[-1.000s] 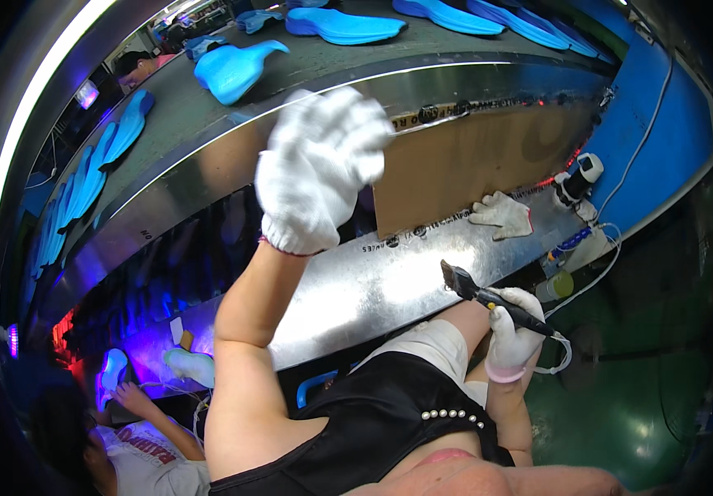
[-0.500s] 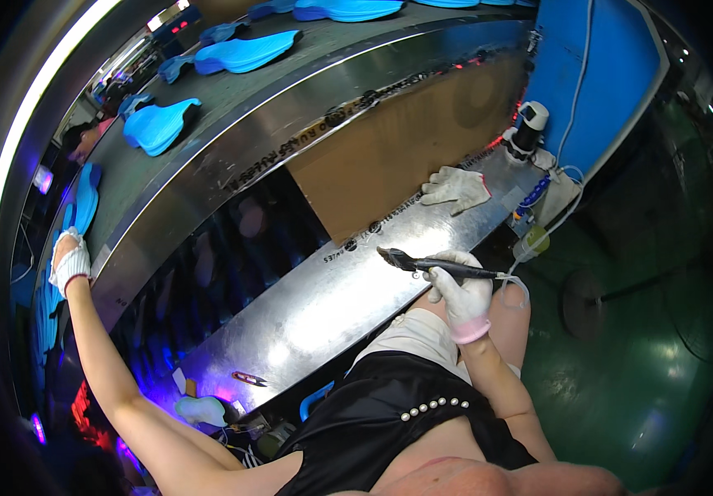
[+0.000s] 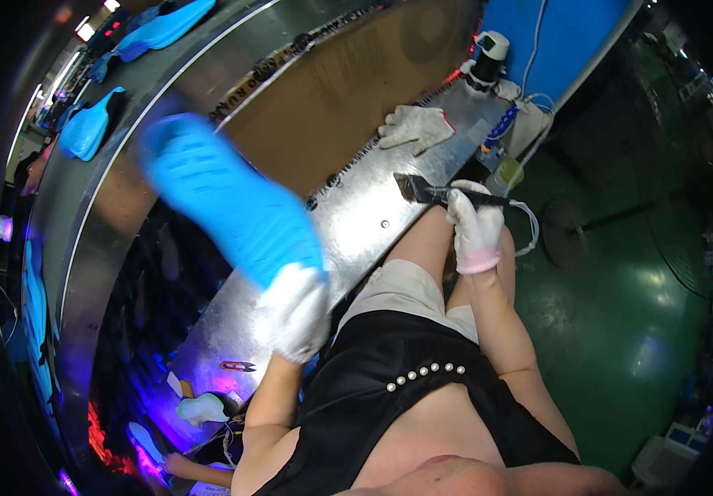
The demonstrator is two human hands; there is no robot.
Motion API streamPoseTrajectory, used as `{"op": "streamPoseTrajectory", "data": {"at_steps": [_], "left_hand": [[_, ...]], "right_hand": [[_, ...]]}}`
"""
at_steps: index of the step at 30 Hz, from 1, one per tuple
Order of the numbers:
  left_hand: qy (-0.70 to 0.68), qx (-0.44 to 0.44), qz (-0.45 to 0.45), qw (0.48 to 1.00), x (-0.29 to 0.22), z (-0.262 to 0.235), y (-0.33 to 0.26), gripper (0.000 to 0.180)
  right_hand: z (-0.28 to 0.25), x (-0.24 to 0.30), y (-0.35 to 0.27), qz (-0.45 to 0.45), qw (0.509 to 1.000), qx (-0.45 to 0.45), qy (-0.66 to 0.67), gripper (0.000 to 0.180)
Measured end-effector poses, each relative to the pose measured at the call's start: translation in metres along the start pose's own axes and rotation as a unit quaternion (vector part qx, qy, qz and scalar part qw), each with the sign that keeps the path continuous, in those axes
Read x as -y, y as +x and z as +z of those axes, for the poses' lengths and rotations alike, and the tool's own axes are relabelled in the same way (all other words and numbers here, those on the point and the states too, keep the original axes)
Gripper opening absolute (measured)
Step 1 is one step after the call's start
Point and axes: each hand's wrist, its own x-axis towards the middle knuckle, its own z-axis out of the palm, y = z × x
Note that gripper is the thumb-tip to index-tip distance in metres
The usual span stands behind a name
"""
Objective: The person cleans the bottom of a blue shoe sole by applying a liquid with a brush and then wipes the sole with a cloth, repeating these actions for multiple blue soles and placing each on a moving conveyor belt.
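My left hand (image 3: 294,314), in a white knit glove, grips one end of a bright blue shoe sole (image 3: 228,202). Held above the metal bench, the sole is slightly smeared by motion, its grooved face showing. In my gloved right hand (image 3: 478,227) is a black brush (image 3: 431,192) with flat dark bristles pointing left. A thin pale tube (image 3: 534,223) runs from the brush's handle end. This hand is over my lap by the bench's near edge, apart from the sole.
A belt (image 3: 96,178) carrying blue soles (image 3: 88,128) runs along the left. On the metal bench (image 3: 348,223) lie a spare glove (image 3: 417,129) and red thread snips (image 3: 237,366). A black-and-white bottle (image 3: 489,62) stands at its far end. Another person's hand (image 3: 179,465) shows at lower left.
My left hand has come from the belt back toward my body, bringing a blue sole over the bench. The right hand still holds the brush, its bristles now turned more broadly into view.
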Motion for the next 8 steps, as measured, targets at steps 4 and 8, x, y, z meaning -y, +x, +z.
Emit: {"op": "streamPoseTrajectory", "data": {"at_steps": [4,8], "left_hand": [[-0.096,0.081,-0.039,0.991,0.015,0.084,-0.06,0.028],[-0.203,0.131,-0.206,0.948,0.015,0.081,-0.077,0.025]], "right_hand": [[-0.01,-0.007,0.002,0.022,0.999,-0.039,-0.027,0.017],[-0.007,-0.019,-0.001,0.051,0.997,-0.016,-0.047,0.017]]}}
